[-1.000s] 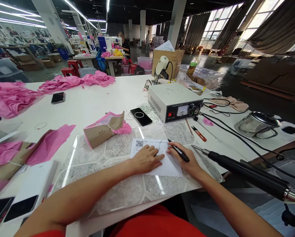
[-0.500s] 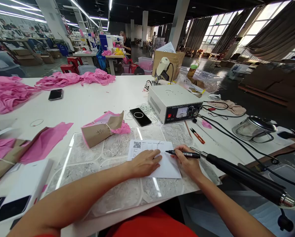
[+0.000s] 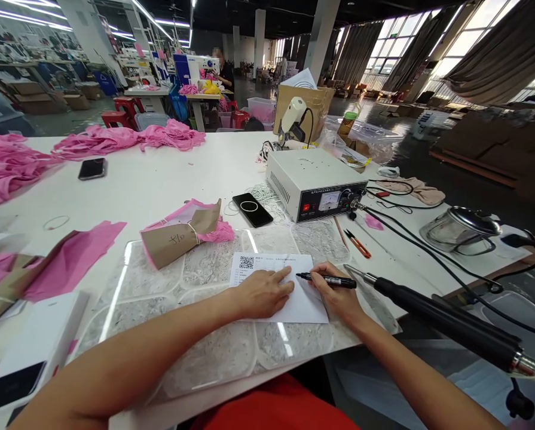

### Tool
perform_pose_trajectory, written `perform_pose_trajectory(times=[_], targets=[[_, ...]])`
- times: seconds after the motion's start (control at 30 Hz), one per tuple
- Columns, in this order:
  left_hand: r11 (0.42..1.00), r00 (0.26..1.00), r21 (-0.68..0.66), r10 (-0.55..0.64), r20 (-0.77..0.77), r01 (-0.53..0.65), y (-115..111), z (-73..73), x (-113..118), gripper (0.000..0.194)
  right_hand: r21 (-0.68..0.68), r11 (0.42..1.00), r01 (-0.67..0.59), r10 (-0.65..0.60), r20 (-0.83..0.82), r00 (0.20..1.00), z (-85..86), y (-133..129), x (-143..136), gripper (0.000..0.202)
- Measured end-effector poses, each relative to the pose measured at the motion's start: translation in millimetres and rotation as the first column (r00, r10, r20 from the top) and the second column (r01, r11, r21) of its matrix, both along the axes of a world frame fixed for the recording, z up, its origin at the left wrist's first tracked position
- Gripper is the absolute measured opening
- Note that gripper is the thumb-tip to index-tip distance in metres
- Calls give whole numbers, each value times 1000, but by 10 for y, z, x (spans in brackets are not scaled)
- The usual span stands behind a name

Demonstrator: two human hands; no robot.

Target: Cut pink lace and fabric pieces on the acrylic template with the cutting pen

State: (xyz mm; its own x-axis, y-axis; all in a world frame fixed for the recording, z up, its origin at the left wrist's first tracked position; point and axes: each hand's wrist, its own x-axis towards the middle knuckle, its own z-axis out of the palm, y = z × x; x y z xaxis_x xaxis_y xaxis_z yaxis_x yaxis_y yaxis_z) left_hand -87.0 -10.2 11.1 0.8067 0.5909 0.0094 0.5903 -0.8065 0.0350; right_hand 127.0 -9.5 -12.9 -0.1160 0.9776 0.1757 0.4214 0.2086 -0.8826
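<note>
A white printed sheet (image 3: 300,298) with a QR code lies on the clear patterned mat (image 3: 208,346). My left hand (image 3: 265,292) rests flat on the sheet, fingers spread, holding nothing. In my right hand (image 3: 334,292) is a black marker (image 3: 339,280), gripped between thumb and fingers, its tip pointing left just over the sheet. Whether the tip touches the paper I cannot tell. Beyond the sheet, to the left, is a pink cloth bundle (image 3: 225,232) wrapped in brown paper (image 3: 173,245). A black phone (image 3: 252,210) lies behind the sheet.
A control box (image 3: 323,173) with cables stands behind the mat. A black rod-shaped tool (image 3: 446,322) extends in from the right, near my right hand. Orange-handled snips (image 3: 359,245) and a glass jar (image 3: 459,230) are at right. Pink fabric (image 3: 7,167) and a white box (image 3: 38,334) are at left.
The marker and my right hand have shifted slightly left. My left hand stays on the sheet, its fingers a little more spread. The whole view has moved slightly.
</note>
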Motion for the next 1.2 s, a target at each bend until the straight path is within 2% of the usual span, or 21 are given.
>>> perform_pose_trajectory(times=[0.33, 0.5, 0.7, 0.83, 1.0, 1.2], targets=[[1000, 999, -2, 1, -40, -1, 5, 12, -1, 31, 73, 996, -41, 36, 64, 997, 26, 2, -46, 18], [1000, 999, -5, 6, -42, -6, 7, 26, 0, 30, 108, 994, -3, -6, 83, 997, 25, -11, -37, 18], [1000, 1000, -14, -6, -30, 6, 12, 26, -3, 31, 74, 996, -56, 51, 68, 996, 61, -35, -25, 20], [1000, 999, -8, -8, -39, 7, 17, 19, -4, 32, 94, 995, 14, -21, 65, 998, 46, -36, -9, 22], [1000, 999, -5, -15, -35, 15, 23, 14, -10, 32, 15, 995, 100, -98, -85, 991, -11, -10, 6, 22], [1000, 999, 2, -16, -30, 16, 24, 6, -12, 31, 70, 994, 82, -86, 47, 995, -9, -1, -3, 19]])
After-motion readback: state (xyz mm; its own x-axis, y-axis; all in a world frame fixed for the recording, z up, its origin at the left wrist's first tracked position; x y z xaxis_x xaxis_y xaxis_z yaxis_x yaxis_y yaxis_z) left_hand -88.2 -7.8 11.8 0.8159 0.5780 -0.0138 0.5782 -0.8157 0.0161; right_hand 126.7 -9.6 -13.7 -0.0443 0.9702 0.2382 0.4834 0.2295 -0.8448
